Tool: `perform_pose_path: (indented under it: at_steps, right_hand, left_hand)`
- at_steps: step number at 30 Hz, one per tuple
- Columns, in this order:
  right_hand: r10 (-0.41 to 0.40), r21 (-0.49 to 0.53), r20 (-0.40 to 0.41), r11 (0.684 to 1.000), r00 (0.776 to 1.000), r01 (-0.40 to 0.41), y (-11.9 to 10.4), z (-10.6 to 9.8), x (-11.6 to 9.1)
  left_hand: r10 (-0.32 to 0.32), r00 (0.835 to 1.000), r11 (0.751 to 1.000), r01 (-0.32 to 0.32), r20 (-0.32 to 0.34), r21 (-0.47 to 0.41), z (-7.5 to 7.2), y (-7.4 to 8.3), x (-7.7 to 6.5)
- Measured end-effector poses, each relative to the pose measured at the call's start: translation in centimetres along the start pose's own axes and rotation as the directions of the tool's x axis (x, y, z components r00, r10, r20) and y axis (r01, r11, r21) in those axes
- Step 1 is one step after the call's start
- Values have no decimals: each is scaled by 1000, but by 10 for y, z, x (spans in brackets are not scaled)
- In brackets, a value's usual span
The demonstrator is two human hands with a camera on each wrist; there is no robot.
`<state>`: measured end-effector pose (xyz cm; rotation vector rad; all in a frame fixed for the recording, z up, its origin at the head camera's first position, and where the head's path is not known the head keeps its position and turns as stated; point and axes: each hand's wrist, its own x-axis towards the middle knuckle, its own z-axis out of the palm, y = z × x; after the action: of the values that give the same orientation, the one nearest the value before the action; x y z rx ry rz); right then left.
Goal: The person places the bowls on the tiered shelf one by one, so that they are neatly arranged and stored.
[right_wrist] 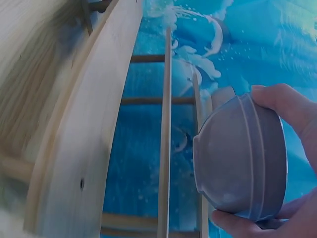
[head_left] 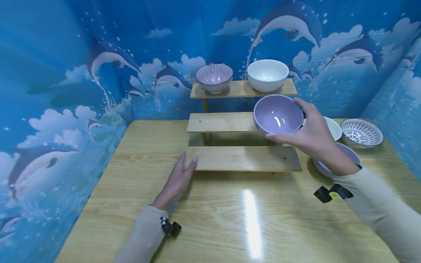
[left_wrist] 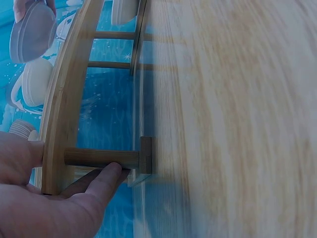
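My right hand grips a purple bowl by its rim, thumb on one side and fingers on the other. The bowl is tilted, its inside toward the head camera, in the air by the right part of the middle step. A three-step wooden display stand stands on the table. At the left end of its lowest step, my left hand holds the board; in the left wrist view its fingers reach under the board beside a short leg. On the top step sit a purple striped bowl and a white bowl.
Right of the stand, a second purple bowl, partly behind my right arm, a white bowl and a black-and-white patterned bowl are on the wooden table. A blue dolphin-print backdrop encloses the back and sides.
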<state>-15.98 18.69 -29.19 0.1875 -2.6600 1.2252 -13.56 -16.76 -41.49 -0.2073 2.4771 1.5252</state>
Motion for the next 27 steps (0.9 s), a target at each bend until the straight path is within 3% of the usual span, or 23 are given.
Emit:
perform_pose_path:
  at_steps: [7,27]
  right_hand:
    - [-49,17,37,999,998,48,-11,22,11]
    - [-78,45,141,996,987,73,-31,76,38]
  left_hand:
    - [2,1000,1000,-2,-7,1,0,2,0]
    - [22,1000,1000,-22,22,4,-1,0,-2]
